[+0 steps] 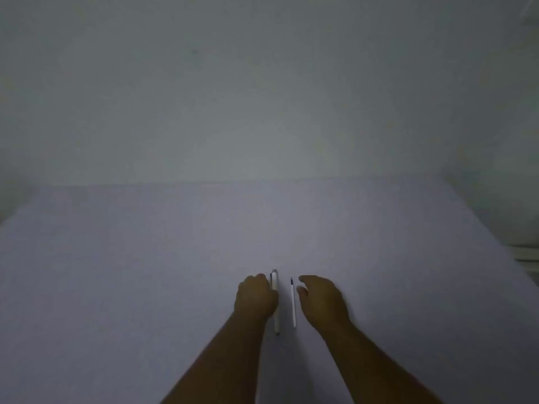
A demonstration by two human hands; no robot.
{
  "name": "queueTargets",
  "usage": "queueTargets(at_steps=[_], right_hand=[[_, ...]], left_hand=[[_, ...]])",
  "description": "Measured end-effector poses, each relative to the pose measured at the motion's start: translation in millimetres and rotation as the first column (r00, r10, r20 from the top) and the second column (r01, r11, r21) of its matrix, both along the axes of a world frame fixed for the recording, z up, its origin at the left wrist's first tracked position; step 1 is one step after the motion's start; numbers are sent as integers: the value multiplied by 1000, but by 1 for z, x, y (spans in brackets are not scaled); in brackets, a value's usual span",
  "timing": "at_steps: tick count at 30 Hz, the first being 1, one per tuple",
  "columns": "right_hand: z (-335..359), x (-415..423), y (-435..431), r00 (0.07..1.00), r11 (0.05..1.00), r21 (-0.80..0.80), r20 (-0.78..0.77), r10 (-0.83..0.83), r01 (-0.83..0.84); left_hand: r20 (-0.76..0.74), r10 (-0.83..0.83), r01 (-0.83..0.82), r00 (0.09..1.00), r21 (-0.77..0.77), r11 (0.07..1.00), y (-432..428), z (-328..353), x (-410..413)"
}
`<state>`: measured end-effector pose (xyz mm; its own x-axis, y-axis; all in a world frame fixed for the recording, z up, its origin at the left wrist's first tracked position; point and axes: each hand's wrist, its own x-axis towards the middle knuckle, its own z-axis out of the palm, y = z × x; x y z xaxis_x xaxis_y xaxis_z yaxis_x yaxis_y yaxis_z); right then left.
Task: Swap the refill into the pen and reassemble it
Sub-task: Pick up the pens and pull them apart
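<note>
A white pen (275,282) lies lengthwise on the pale table (145,258), its capped end pointing away from me. My left hand (255,297) rests over the pen's left side with fingers curled against it; whether it grips the pen is unclear in the dim light. A thin white refill (293,304) with a dark tip lies parallel, just right of the pen. My right hand (322,300) hovers beside the refill's right side, fingers loosely apart, holding nothing.
The table's far edge meets a plain grey wall (262,97). At the right edge stands a pale ribbed object (528,255), beyond the table's right side.
</note>
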<state>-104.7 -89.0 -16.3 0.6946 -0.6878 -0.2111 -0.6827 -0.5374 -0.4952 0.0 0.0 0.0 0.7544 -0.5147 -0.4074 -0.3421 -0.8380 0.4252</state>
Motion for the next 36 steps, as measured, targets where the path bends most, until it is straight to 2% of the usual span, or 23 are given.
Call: queueTargets(at_steps=[3, 6, 9, 11, 13, 16, 21, 23, 27, 28, 29, 31, 32, 36], right_hand=[[-16, 2, -2, 999, 999, -18, 42, -27, 28], [-23, 5, -1, 999, 999, 4, 40, -33, 33], [-27, 9, -2, 997, 998, 11, 54, -59, 59], [-29, 14, -2, 993, 996, 56, 88, -79, 75], [-22, 22, 0, 977, 975, 168, 135, -167, 143], [-12, 35, -1, 937, 884, 390, 120, -327, 258], [-4, 43, -9, 870, 773, 530, 125, -478, 349], [-7, 43, -7, 817, 719, 579, 150, -558, 385], [-11, 35, -17, 655, 565, 679, 162, -738, 469], [-11, 31, -23, 669, 579, 673, 166, -725, 460], [-11, 27, -29, 726, 631, 642, 166, -668, 434], [-13, 17, -34, 868, 776, 520, 120, -481, 358], [-15, 13, -33, 911, 833, 448, 88, -402, 325], [-23, 2, -20, 943, 895, 339, 57, -329, 291]], left_hand=[[-102, 110, -112, 989, -14, 994, -1, -14, -5], [-123, 180, -186, 976, -43, 982, -3, -24, -8], [-102, 183, -190, 978, -64, 980, -5, -27, -7], [-101, 183, -193, 978, -99, 976, -4, -26, -7], [-115, 177, -194, 978, -165, 967, -3, -23, -7], [-157, 142, -180, 977, -264, 947, -2, -17, -10], [-212, 42, -116, 976, -351, 929, -5, -9, -12], [-204, 2, -75, 979, -350, 934, -7, -4, -7], [-193, -114, 63, 974, -253, 965, 0, -6, -2], [-190, -97, 49, 977, -240, 969, 4, -9, -2], [-198, -64, 14, 978, -244, 970, 8, -13, -2], [-228, 8, -70, 974, -266, 961, 12, -19, -1], [-242, 27, -96, 970, -276, 956, 13, -19, -2], [-310, 87, -189, 947, -316, 930, 9, -19, -5]])
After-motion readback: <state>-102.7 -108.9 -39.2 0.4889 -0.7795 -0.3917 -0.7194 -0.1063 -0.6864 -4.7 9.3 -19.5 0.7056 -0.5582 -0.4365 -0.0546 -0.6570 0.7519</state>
